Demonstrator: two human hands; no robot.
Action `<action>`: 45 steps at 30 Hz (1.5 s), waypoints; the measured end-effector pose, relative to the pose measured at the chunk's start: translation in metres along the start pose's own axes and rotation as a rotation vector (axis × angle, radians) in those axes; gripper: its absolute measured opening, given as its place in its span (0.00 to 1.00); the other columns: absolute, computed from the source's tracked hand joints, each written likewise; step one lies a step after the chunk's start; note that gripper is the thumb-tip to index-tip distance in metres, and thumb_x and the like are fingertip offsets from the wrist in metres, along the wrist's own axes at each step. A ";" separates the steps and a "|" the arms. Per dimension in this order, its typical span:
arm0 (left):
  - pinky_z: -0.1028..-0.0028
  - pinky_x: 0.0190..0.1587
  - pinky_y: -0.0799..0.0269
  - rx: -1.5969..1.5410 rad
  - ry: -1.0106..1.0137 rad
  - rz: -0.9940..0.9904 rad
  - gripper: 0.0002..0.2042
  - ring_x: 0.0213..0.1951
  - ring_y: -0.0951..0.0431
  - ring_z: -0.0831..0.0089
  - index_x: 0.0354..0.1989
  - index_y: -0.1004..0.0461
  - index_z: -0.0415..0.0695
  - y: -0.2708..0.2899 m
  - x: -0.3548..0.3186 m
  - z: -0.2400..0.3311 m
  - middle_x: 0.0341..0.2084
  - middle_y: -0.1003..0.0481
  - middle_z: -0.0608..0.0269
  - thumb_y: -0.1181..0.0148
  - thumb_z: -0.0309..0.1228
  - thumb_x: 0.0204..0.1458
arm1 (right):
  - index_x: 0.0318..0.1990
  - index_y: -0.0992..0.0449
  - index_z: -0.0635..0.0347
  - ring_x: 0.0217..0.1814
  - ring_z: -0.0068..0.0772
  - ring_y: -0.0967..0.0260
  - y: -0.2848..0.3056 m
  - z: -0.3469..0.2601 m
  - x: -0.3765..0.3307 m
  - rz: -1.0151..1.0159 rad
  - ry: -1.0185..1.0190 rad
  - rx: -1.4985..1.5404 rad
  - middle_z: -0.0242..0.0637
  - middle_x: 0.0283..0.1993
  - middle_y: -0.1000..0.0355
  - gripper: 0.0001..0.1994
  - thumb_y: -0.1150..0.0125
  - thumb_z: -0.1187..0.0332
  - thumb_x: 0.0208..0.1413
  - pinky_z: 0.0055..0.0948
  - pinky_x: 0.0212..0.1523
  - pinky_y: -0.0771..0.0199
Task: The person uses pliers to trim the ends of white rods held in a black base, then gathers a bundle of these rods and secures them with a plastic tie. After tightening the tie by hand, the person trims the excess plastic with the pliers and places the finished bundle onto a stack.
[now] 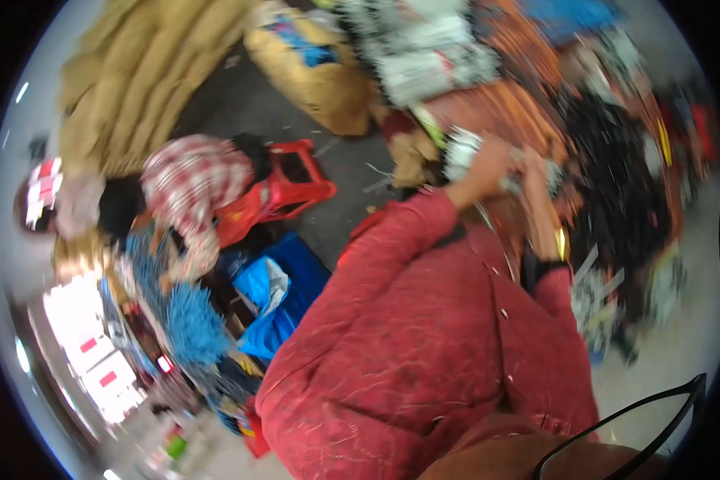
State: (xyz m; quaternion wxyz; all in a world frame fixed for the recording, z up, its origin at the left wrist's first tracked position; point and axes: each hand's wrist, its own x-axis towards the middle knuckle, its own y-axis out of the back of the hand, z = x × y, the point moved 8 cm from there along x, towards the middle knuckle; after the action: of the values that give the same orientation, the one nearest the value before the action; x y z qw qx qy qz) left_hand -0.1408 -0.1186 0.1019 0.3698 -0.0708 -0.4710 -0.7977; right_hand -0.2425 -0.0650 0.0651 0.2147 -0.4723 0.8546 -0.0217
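Observation:
My left hand (490, 164) and my right hand (530, 166) are close together above a pile of orange-brown strips (504, 112). Both are closed on a bundle of pale grey-white strips (461, 150), whose frayed end sticks out to the left of my left hand. Some of its pale material also shows to the right of my right hand. Motion blurs the fingers, so the exact grip is hard to make out. Just beyond, more grey-white bundles (424, 76) lie across the pile.
Black strips (620, 184) are heaped to the right. A brown sack (312, 76) stands ahead, near stacked tan sacks (148, 72). Left, a co-worker in a checked shirt (196, 176) bends by a red plastic stool (296, 180), near blue strips (192, 324) and a blue bag (268, 308).

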 end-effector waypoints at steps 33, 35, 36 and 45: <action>0.51 0.51 0.35 0.134 0.103 -0.563 0.35 0.49 0.30 0.50 0.48 0.29 0.45 -0.016 0.021 -0.014 0.44 0.28 0.52 0.27 0.54 0.32 | 0.27 0.38 0.51 0.19 0.18 0.48 -0.028 -0.027 0.007 -0.099 0.068 0.226 0.24 0.20 0.42 0.18 0.56 0.54 0.70 0.22 0.21 0.45; 0.55 0.52 0.35 0.114 0.118 -0.531 0.36 0.47 0.29 0.51 0.46 0.30 0.43 -0.012 0.025 -0.007 0.41 0.28 0.53 0.26 0.54 0.31 | 0.28 0.39 0.51 0.20 0.17 0.50 -0.018 -0.023 0.007 -0.067 -0.020 0.311 0.23 0.21 0.44 0.17 0.56 0.54 0.70 0.21 0.20 0.48; 0.57 0.52 0.35 0.100 0.128 -0.521 0.37 0.46 0.28 0.51 0.45 0.31 0.43 -0.008 0.027 -0.006 0.40 0.28 0.53 0.25 0.54 0.30 | 0.29 0.40 0.51 0.20 0.16 0.51 -0.018 -0.020 0.008 -0.047 -0.070 0.354 0.23 0.22 0.45 0.17 0.55 0.54 0.70 0.20 0.19 0.49; 0.56 0.59 0.40 0.064 -0.063 -0.255 0.47 0.54 0.33 0.48 0.57 0.36 0.34 0.008 0.034 0.007 0.51 0.31 0.48 0.25 0.52 0.29 | 0.29 0.41 0.49 0.20 0.14 0.56 -0.015 -0.018 0.023 0.033 -0.133 0.420 0.21 0.22 0.47 0.17 0.54 0.53 0.69 0.17 0.19 0.55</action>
State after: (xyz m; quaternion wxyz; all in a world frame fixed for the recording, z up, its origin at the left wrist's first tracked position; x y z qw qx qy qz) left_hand -0.1615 -0.1329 0.1271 0.2526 -0.0233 -0.5129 -0.8201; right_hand -0.2481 -0.0955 0.0772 0.3647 -0.4037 0.8228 -0.1642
